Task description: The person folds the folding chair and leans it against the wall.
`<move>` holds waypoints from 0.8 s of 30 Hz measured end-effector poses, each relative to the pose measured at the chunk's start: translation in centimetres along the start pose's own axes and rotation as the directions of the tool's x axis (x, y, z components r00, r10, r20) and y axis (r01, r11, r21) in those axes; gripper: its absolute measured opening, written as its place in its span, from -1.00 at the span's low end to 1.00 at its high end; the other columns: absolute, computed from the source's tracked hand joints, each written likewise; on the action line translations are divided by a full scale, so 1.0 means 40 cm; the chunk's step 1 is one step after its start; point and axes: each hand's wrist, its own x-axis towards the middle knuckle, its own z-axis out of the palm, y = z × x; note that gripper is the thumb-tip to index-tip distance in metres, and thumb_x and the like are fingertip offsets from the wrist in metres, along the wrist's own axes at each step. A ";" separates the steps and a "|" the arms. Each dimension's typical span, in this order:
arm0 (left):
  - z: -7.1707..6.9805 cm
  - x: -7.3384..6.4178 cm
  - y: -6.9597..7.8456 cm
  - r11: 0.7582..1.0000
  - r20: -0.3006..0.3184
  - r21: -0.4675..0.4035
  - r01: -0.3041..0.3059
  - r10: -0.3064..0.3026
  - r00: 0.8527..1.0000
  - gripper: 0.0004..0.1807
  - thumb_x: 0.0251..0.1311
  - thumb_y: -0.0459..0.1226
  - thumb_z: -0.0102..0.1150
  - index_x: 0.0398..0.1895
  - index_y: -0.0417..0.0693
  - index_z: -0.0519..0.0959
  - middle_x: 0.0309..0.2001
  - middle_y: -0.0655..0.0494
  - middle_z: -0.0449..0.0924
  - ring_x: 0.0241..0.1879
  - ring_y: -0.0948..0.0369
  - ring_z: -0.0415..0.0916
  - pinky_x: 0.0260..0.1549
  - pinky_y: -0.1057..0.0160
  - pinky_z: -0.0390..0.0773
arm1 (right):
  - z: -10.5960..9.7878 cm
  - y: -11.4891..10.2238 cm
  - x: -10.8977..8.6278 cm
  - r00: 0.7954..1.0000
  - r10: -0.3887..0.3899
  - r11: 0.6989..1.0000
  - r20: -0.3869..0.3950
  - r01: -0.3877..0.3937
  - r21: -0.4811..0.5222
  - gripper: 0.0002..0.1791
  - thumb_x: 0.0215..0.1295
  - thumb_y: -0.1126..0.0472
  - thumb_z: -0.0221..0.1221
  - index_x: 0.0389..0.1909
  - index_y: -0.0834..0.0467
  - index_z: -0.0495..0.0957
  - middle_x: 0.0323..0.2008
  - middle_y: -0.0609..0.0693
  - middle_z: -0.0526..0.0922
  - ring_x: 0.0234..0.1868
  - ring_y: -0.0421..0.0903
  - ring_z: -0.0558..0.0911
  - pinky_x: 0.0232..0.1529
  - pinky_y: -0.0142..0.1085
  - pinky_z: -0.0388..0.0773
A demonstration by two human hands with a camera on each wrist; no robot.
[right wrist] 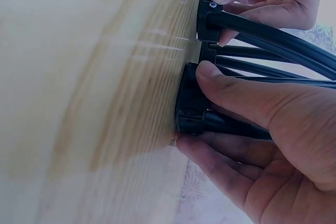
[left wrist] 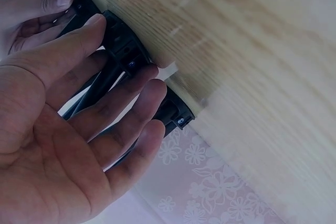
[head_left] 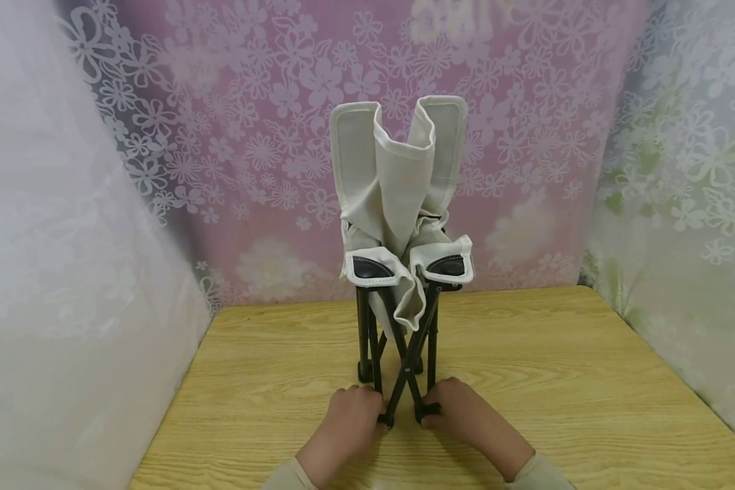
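A small folding camp chair with cream fabric (head_left: 407,184) and black tube legs stands upright, partly folded, on the wooden table in the head view. Its crossed front legs (head_left: 407,370) end in black plastic feet. My left hand (head_left: 352,416) grips the near left foot low at the tabletop; in the left wrist view its thumb lies on the black foot (left wrist: 123,43), fingers curved behind. My right hand (head_left: 459,412) pinches the near right foot, the black foot (right wrist: 190,103) sitting between thumb and fingers in the right wrist view.
The wood-grain table (head_left: 269,367) spreads out on both sides of the chair. Behind it hangs a pink flowered curtain (head_left: 251,150). A pale sheet (head_left: 79,272) closes the left side, and a flowered translucent sheet (head_left: 692,204) the right.
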 end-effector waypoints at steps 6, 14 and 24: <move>0.006 0.006 -0.005 1.000 -0.010 -0.003 -0.007 0.007 1.000 -0.80 0.02 -0.08 0.63 -0.55 0.16 0.74 -0.52 0.25 0.63 -0.53 0.23 0.52 -0.60 0.26 0.35 | -0.003 0.000 0.005 1.000 0.001 1.000 -0.005 -0.001 -0.003 -0.71 0.16 0.24 0.54 -0.14 0.31 0.81 -0.17 0.18 0.83 -0.09 0.15 0.80 -0.05 0.05 0.74; 0.013 0.017 -0.015 1.000 0.010 -0.025 0.000 0.000 1.000 -0.85 0.03 -0.08 0.63 -0.43 0.15 0.81 -0.45 0.26 0.69 -0.48 0.24 0.58 -0.56 0.26 0.41 | -0.001 0.005 0.013 1.000 0.014 1.000 -0.015 -0.014 0.005 -0.70 0.15 0.25 0.54 -0.13 0.33 0.81 -0.15 0.19 0.83 -0.06 0.18 0.79 -0.01 0.08 0.73; 0.015 0.034 -0.018 1.000 0.014 -0.014 0.013 -0.013 1.000 -0.81 0.03 -0.06 0.64 -0.46 0.13 0.78 -0.44 0.26 0.70 -0.45 0.23 0.60 -0.54 0.24 0.45 | -0.008 0.008 0.030 1.000 0.001 1.000 -0.006 -0.001 -0.009 -0.74 0.17 0.26 0.53 -0.15 0.30 0.82 -0.17 0.18 0.83 -0.09 0.16 0.79 -0.04 0.06 0.74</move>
